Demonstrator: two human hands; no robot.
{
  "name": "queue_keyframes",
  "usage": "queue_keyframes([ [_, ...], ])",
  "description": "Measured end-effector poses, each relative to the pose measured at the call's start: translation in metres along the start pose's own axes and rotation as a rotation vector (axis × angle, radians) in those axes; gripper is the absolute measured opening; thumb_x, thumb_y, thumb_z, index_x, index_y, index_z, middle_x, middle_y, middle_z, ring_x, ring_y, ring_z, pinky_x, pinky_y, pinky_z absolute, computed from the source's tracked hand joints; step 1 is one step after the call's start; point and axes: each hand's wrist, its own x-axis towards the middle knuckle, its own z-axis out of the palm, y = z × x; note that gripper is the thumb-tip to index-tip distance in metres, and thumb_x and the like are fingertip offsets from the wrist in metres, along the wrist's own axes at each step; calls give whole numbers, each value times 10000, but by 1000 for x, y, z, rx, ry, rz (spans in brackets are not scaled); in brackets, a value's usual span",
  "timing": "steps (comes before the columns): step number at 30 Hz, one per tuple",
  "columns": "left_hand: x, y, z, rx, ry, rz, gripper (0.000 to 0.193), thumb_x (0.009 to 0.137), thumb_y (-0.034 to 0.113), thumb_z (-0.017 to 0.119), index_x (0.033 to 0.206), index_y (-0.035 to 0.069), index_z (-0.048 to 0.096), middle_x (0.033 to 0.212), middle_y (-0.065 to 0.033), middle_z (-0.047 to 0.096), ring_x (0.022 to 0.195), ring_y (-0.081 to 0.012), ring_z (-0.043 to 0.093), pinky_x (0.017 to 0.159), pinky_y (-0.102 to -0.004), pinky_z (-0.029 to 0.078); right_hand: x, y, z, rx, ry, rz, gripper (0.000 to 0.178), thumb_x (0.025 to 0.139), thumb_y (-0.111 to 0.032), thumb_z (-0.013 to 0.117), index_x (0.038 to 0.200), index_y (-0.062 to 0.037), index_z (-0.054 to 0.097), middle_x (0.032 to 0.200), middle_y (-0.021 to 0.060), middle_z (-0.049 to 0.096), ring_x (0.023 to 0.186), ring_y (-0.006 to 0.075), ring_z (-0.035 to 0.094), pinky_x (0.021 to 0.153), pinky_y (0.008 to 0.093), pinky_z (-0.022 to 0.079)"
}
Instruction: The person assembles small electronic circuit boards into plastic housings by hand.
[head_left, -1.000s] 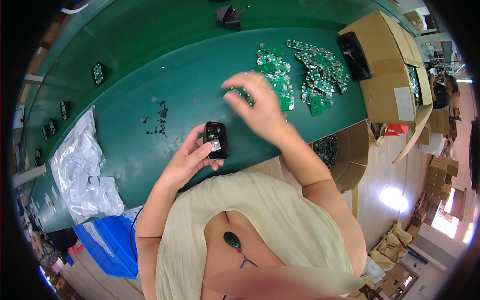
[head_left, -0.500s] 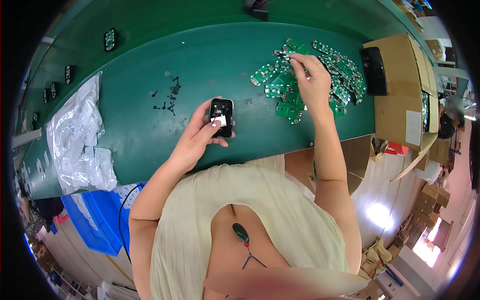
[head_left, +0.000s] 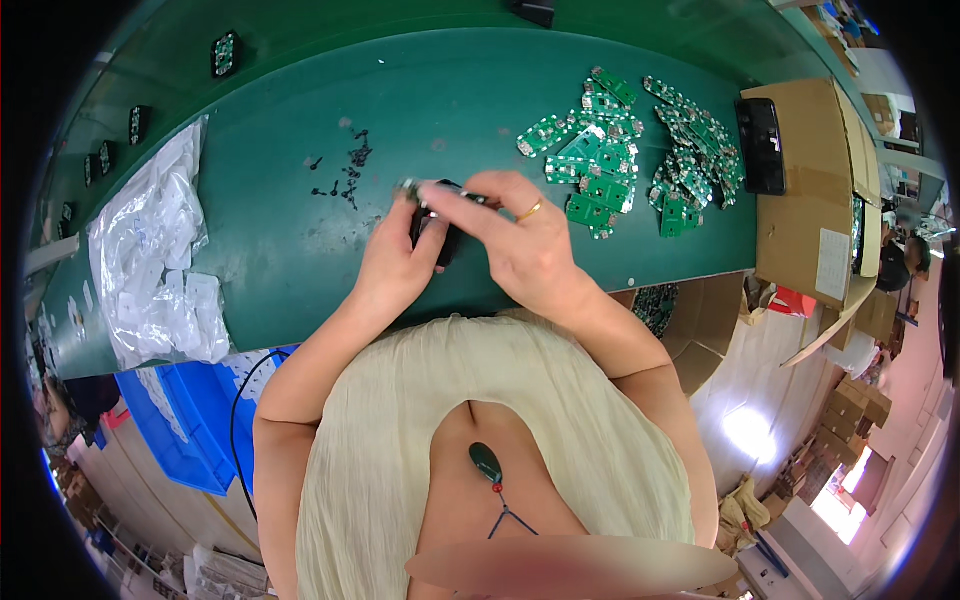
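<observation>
My left hand [head_left: 392, 262] is closed round a small black device casing [head_left: 447, 252], held above the green table; most of the casing is hidden by my fingers. Over it reaches my right hand [head_left: 530, 245], a ring on one finger. A small circuit board [head_left: 409, 188], green and whitish and blurred by motion, shows at my right fingertips, close to the left index finger. To the right of my hands lie green circuit boards [head_left: 605, 190] in a loose spread, with a denser heap of boards [head_left: 695, 150] beyond. Small black parts [head_left: 355, 165] lie scattered to the left.
Clear plastic bags [head_left: 150, 260] with white pieces cover the table's left end. A black phone-like slab [head_left: 764, 146] leans against a cardboard box [head_left: 815, 190] at the right. Below the table's left edge stands a blue bin [head_left: 190, 425]. Black cases with boards [head_left: 226, 54] stand along the back left.
My right hand has come from the board pile leftward to the casing, bringing a small board. The left hand has stayed near its place, its casing now partly covered.
</observation>
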Motion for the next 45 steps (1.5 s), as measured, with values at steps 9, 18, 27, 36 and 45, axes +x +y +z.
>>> queue_keyframes([
  [9, -1, 0, 0, -6, 18, -39, 279, 853, 159, 501, 1099, 30, 478, 664, -103, 585, 472, -170, 560, 466, -299, 438, 1, 10, -6, -12, 11, 78, 364, 723, 108, 544, 1002, -94, 660, 878, 71, 514, 616, 143, 511, 504, 230, 426],
  [18, 2, -10, 1, 129, 58, 28, 195, 826, 187, 532, 955, 41, 526, 653, -133, 608, 511, -261, 597, 501, -343, 453, 5, 3, -11, 1118, -13, 835, 261, 827, -19, 576, 1058, -2, 455, 778, 66, 531, 526, 131, 536, 421, 241, 427],
  [27, 1, -7, 0, 86, 56, 0, 177, 822, 168, 541, 935, 34, 518, 632, -113, 600, 503, -233, 599, 485, -332, 451, 2, 3, -10, 1143, -73, 938, 187, 832, -27, 576, 966, 5, 450, 747, 83, 545, 522, 134, 551, 432, 253, 451],
  [36, 1, -11, 0, 70, 55, 19, 184, 824, 166, 537, 937, 22, 512, 630, -115, 598, 486, -226, 589, 477, -327, 452, 1, 3, -11, 1153, -100, 932, 173, 830, -24, 577, 950, 2, 455, 744, 78, 543, 519, 127, 547, 430, 249, 445],
  [45, -1, -7, 0, 82, 35, 2, 221, 828, 179, 532, 988, 28, 519, 626, -117, 593, 488, -231, 588, 482, -332, 453, -4, 6, -10, 1118, -91, 929, 152, 842, -28, 563, 966, -17, 476, 748, 54, 538, 499, 125, 519, 415, 236, 402],
])
